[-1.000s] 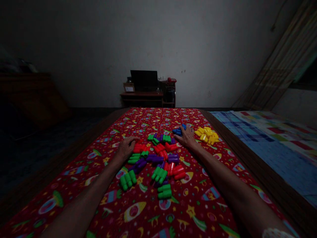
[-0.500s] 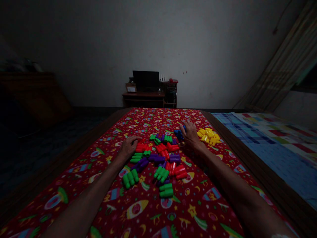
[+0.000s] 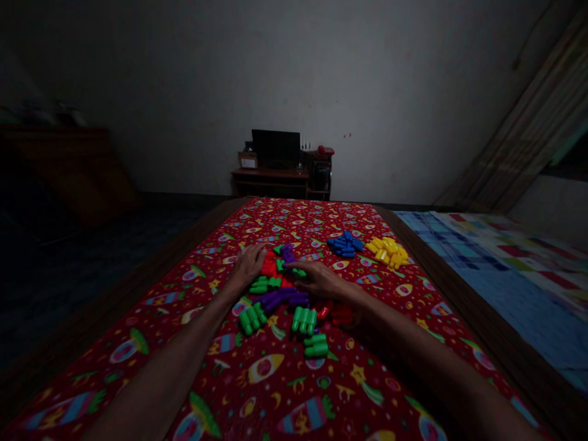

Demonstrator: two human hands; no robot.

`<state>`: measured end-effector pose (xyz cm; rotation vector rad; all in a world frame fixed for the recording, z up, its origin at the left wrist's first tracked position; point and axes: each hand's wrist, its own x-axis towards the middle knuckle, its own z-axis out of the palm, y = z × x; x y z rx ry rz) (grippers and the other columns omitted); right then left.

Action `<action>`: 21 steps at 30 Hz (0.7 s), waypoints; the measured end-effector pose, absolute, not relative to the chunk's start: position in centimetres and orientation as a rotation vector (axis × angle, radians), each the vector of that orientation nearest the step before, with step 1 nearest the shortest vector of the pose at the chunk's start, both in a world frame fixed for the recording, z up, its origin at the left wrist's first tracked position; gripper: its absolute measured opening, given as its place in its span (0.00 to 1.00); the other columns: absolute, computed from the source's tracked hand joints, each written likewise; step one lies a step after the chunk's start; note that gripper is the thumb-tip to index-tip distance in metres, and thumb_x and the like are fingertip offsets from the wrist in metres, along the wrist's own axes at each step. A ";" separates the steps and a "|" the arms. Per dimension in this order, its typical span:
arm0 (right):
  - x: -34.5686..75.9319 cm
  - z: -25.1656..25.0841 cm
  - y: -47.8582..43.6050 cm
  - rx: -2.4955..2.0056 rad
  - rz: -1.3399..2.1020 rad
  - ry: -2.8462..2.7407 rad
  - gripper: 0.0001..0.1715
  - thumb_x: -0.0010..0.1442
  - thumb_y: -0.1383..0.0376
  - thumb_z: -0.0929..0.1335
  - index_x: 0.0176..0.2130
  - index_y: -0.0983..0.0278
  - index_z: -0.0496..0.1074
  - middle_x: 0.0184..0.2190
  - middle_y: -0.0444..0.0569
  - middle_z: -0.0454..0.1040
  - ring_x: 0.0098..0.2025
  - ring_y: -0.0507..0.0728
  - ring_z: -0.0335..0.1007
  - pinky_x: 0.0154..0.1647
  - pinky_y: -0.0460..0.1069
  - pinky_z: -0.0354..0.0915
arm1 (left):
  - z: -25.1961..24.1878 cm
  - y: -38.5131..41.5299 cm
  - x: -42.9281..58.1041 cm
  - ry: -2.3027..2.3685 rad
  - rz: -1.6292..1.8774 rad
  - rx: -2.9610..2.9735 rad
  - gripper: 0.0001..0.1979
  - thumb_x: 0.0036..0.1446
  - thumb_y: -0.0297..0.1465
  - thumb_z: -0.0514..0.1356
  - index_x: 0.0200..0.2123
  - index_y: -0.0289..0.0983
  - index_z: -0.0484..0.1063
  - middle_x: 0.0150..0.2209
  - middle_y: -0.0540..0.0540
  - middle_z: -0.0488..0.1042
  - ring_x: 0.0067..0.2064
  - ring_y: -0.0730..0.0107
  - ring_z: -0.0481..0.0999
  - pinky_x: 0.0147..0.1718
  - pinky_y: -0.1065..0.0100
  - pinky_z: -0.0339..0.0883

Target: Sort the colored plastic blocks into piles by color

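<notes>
Plastic toy blocks in green, red and purple lie in a mixed heap. My left hand [image 3: 248, 264] rests at the heap's left edge beside a red block [image 3: 269, 264], fingers stretched forward. My right hand [image 3: 320, 279] reaches over the heap from the right, fingers extended leftward against a green block [image 3: 299, 272]; its palm hides some blocks. Nearer me lie purple blocks [image 3: 281, 297], a three-tube green block [image 3: 304, 320], and two more green blocks, one at the left [image 3: 252, 320] and one in front [image 3: 316, 345]. Red blocks [image 3: 341, 313] show beneath my right forearm.
A pile of blue blocks [image 3: 345, 245] and a pile of yellow blocks [image 3: 388, 252] sit beyond my right hand. The red patterned cloth [image 3: 266, 392] covers the surface. A bed-like surface with blue checked fabric [image 3: 452, 257] is at the right; a desk with a monitor [image 3: 275, 148] stands ahead.
My right hand has left the blue pile and moved left and nearer, onto the mixed heap. The blue pile is now uncovered. My left hand has shifted slightly forward, and the view has moved slightly.
</notes>
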<state>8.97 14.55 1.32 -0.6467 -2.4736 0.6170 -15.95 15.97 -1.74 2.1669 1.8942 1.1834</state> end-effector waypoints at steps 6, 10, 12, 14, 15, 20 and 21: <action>11.0 3.4 13.7 -0.964 0.718 -2.249 0.15 0.56 0.67 0.65 0.40 0.66 0.78 0.35 0.48 0.79 0.38 0.56 0.74 0.41 0.48 0.65 | -0.8 15.1 -15.0 1.556 0.904 2.242 0.25 0.56 0.45 0.48 0.42 0.36 0.78 0.46 0.41 0.79 0.49 0.57 0.75 0.52 0.60 0.66; 11.6 3.4 14.1 -1.086 0.680 -2.281 0.17 0.60 0.62 0.63 0.38 0.67 0.78 0.34 0.48 0.79 0.37 0.56 0.74 0.39 0.47 0.64 | 0.1 14.2 -14.4 1.483 0.855 2.155 0.28 0.56 0.48 0.47 0.40 0.36 0.80 0.43 0.44 0.80 0.45 0.58 0.77 0.47 0.64 0.69; 11.0 3.0 14.2 -1.062 0.558 -2.331 0.18 0.61 0.61 0.64 0.46 0.66 0.76 0.40 0.52 0.79 0.41 0.57 0.74 0.41 0.48 0.64 | 0.3 14.0 -14.2 1.467 0.855 2.130 0.29 0.56 0.50 0.47 0.40 0.36 0.80 0.43 0.45 0.81 0.46 0.58 0.77 0.47 0.64 0.69; 9.8 2.6 14.2 -1.003 0.420 -2.455 0.22 0.59 0.64 0.67 0.53 0.65 0.72 0.45 0.54 0.78 0.44 0.59 0.73 0.43 0.49 0.64 | 0.4 13.9 -14.3 1.451 0.858 2.115 0.30 0.55 0.51 0.47 0.40 0.36 0.80 0.41 0.46 0.81 0.45 0.58 0.78 0.46 0.64 0.69; 9.2 2.5 14.1 -0.967 0.372 -2.522 0.23 0.58 0.66 0.67 0.54 0.65 0.71 0.44 0.55 0.78 0.44 0.59 0.73 0.42 0.49 0.64 | 0.5 13.9 -14.3 1.443 0.859 2.111 0.30 0.55 0.51 0.47 0.40 0.37 0.80 0.41 0.46 0.81 0.45 0.57 0.78 0.46 0.63 0.70; 9.1 3.4 13.8 -0.852 0.342 -2.440 0.20 0.61 0.70 0.63 0.52 0.65 0.73 0.39 0.53 0.79 0.37 0.55 0.73 0.37 0.46 0.62 | 0.5 14.0 -14.7 1.416 0.875 2.090 0.30 0.56 0.51 0.47 0.40 0.36 0.80 0.43 0.44 0.81 0.45 0.57 0.78 0.48 0.62 0.69; 9.9 3.7 14.0 -0.874 0.331 -2.393 0.20 0.62 0.69 0.63 0.52 0.65 0.73 0.38 0.52 0.79 0.36 0.55 0.73 0.36 0.45 0.61 | 0.5 14.0 -14.7 1.418 0.879 2.085 0.30 0.56 0.51 0.47 0.40 0.37 0.80 0.43 0.44 0.81 0.46 0.57 0.78 0.48 0.62 0.68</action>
